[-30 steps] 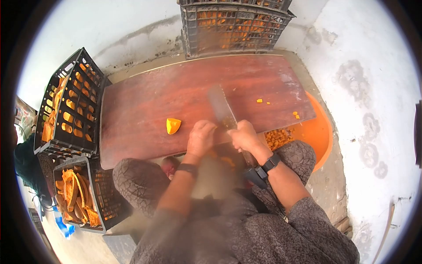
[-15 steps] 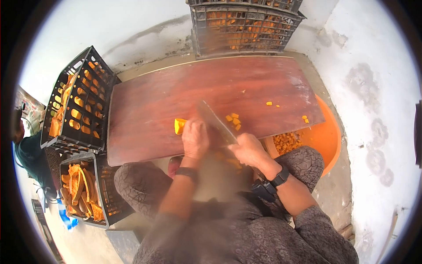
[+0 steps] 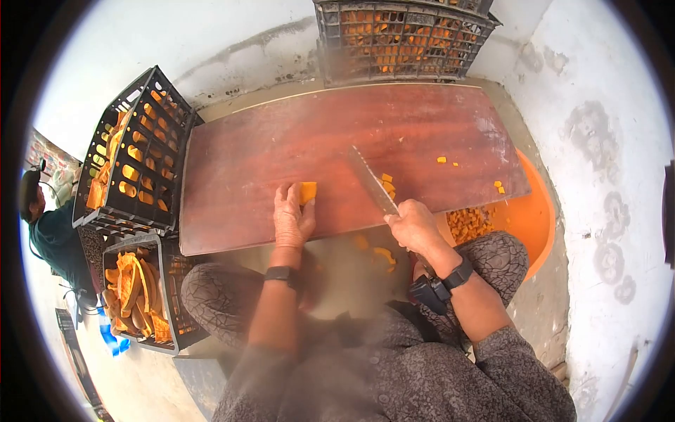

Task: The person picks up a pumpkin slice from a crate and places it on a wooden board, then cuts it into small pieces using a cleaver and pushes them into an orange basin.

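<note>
Left hand [image 3: 292,221] is on the board [image 3: 295,141], fingers curled down over the orange chunk [image 3: 307,191] and pinning it near the board's 6 o'clock edge. It grips only loosely, with the thumb at the chunk's side.

Right hand [image 3: 415,228] is closed tight round the knife [image 3: 371,181] handle. The blade lies low over the board, tip toward 11 o'clock. It sits just at 3 o'clock of the chunk and clear of it. Can't tell if the edge touches the wood.

Done so far, as far as it shows:
- A few cubes [image 3: 387,184] lie against the blade on its 3 o'clock side.
- Stray bits [image 3: 441,160] are scattered toward the board's 3 o'clock end.
- A heap of dice [image 3: 470,224] sits in the tub [image 3: 527,218], which is under the board's 4 o'clock corner. It covers only part of the tub floor.

Left to do, my read:
- The chunk in hand is uncut.
- The left crate [image 3: 137,162] at 9 o'clock holds orange pieces, and so does the far crate [image 3: 404,39] at 12 o'clock.
- The near crate [image 3: 172,309] at 7 o'clock holds long strips [image 3: 130,288].

So it looks early to midway, with far more stock in the crates than dice in the tub.

A second person [image 3: 49,232] is at the far 9 o'clock edge, well apart from the board.
</note>
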`<state>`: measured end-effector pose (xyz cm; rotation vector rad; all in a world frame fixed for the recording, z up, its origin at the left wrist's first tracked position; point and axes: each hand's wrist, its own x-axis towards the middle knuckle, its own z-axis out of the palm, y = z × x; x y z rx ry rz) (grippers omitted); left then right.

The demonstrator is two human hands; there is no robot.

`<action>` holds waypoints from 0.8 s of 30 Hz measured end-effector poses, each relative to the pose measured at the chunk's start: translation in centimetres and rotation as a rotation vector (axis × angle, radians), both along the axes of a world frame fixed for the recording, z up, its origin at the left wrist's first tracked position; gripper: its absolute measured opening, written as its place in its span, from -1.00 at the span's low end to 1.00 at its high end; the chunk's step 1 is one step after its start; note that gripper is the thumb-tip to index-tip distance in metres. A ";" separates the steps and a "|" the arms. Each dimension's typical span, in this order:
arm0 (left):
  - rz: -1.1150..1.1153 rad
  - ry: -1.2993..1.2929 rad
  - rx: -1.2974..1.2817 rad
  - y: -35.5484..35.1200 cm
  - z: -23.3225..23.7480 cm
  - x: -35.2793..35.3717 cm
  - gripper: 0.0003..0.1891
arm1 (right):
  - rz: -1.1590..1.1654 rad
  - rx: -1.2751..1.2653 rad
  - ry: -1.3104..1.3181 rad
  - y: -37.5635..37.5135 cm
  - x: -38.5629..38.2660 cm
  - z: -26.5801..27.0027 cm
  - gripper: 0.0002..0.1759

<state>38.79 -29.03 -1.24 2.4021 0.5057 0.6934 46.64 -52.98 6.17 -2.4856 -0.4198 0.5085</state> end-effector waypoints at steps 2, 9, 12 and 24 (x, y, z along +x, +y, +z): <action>-0.037 0.033 -0.102 -1.3 0.6 0.0 -0.60 | 0.003 0.014 0.018 0.1 -0.3 0.6 -0.64; -0.175 0.070 0.026 -4.4 -0.2 -0.2 -0.51 | 0.043 -0.009 0.020 0.7 -1.0 2.3 -0.60; -0.240 0.013 0.013 -4.7 -0.6 -0.2 -0.53 | 0.063 0.020 0.008 0.8 -1.2 2.4 -0.60; -0.236 -0.179 0.119 -4.7 -1.7 0.3 -0.73 | 0.152 -0.012 -0.017 1.2 -1.8 3.2 -0.57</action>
